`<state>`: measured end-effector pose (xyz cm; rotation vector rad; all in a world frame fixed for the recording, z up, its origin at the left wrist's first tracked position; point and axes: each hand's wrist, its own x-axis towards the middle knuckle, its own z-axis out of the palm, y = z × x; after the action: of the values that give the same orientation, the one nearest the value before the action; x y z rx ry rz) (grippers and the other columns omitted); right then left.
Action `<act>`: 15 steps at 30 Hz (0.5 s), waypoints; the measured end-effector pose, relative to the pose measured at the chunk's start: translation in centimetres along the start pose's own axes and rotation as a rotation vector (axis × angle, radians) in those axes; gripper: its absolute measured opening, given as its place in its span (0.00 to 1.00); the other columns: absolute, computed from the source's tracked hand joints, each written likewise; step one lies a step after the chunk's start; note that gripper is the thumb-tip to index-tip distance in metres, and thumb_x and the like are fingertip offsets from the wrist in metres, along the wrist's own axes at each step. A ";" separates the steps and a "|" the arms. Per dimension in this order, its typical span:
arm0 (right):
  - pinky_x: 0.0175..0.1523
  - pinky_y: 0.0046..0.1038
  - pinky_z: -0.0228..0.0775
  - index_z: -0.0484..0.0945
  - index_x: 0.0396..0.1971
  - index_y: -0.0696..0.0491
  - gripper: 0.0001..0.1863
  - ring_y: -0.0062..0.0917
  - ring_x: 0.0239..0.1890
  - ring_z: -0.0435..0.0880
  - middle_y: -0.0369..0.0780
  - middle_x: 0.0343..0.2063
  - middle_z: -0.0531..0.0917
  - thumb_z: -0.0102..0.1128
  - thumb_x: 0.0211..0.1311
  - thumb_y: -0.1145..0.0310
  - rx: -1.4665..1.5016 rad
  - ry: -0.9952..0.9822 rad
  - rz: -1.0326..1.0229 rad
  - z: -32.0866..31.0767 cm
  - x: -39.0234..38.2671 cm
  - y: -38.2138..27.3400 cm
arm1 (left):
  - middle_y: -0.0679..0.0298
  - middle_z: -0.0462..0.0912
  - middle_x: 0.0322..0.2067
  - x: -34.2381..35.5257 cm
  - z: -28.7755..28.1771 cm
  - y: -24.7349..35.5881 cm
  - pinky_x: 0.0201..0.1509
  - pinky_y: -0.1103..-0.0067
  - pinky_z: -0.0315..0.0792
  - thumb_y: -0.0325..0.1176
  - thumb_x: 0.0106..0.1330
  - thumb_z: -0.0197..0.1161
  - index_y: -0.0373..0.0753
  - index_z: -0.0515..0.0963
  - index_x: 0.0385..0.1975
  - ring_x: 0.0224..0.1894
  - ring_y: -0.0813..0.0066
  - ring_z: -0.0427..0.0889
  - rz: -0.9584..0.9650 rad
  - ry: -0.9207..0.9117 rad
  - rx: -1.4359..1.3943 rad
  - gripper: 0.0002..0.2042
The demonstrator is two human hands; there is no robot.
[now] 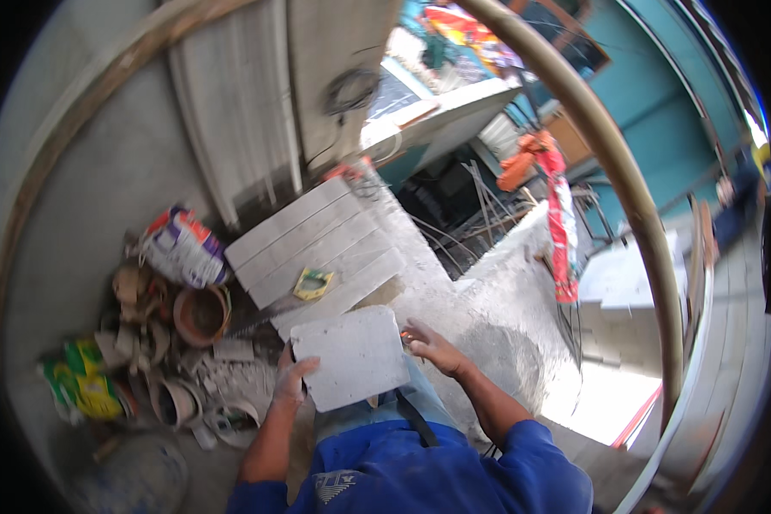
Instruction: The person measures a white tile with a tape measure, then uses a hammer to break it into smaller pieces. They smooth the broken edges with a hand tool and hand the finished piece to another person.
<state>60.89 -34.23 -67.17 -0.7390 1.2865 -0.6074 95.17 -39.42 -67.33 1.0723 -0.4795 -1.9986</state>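
A pale grey, flat rectangular block is in front of my body at waist height. My left hand grips its left edge, with the thumb lying over the face. Beside its right edge is my right hand, fingers curled near a small orange thing that is too small to name. Just beyond, a stack of long pale grey blocks lies on the floor. On top of that stack sits a roll of yellow-green tape.
At left are a white-and-purple sack, a brown bucket, rubble and a green-yellow bag. A floor opening lies ahead. A curved pole crosses the right side, near red-and-orange wrapping. Another person is far right.
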 end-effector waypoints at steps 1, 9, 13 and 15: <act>0.76 0.38 0.51 0.47 0.76 0.61 0.55 0.40 0.75 0.58 0.52 0.73 0.59 0.66 0.62 0.44 0.033 -0.083 -0.132 1.2 -0.9 -1.0 | 0.56 0.79 0.55 -0.7 1.1 0.2 0.63 0.68 0.72 0.31 0.50 0.68 0.34 0.69 0.64 0.57 0.62 0.79 -0.025 -0.047 0.010 0.36; 0.76 0.40 0.51 0.37 0.77 0.58 0.70 0.41 0.76 0.56 0.51 0.72 0.59 0.82 0.45 0.52 0.110 0.251 -0.301 0.4 -19.4 -4.8 | 0.57 0.77 0.57 -1.6 13.9 0.1 0.65 0.69 0.69 0.34 0.49 0.69 0.35 0.67 0.66 0.59 0.62 0.76 -0.263 -0.421 0.274 0.39; 0.75 0.40 0.53 0.37 0.77 0.58 0.69 0.41 0.73 0.62 0.52 0.69 0.64 0.83 0.45 0.56 0.171 0.601 -0.459 0.3 -26.6 -2.4 | 0.56 0.77 0.58 -0.6 21.9 -2.0 0.66 0.68 0.67 0.37 0.47 0.71 0.34 0.66 0.67 0.59 0.63 0.76 -0.268 -0.732 0.430 0.41; 0.76 0.39 0.48 0.40 0.77 0.58 0.69 0.40 0.74 0.58 0.50 0.71 0.61 0.83 0.42 0.56 0.328 0.716 -0.531 -0.4 -29.1 -1.7 | 0.56 0.77 0.58 -0.8 26.3 -3.4 0.67 0.68 0.66 0.38 0.47 0.72 0.33 0.67 0.67 0.60 0.63 0.76 -0.263 -0.798 0.442 0.42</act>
<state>55.11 -13.23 -47.83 -0.6024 1.5793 -1.5798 72.17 -37.77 -54.17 0.5422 -1.2964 -2.6006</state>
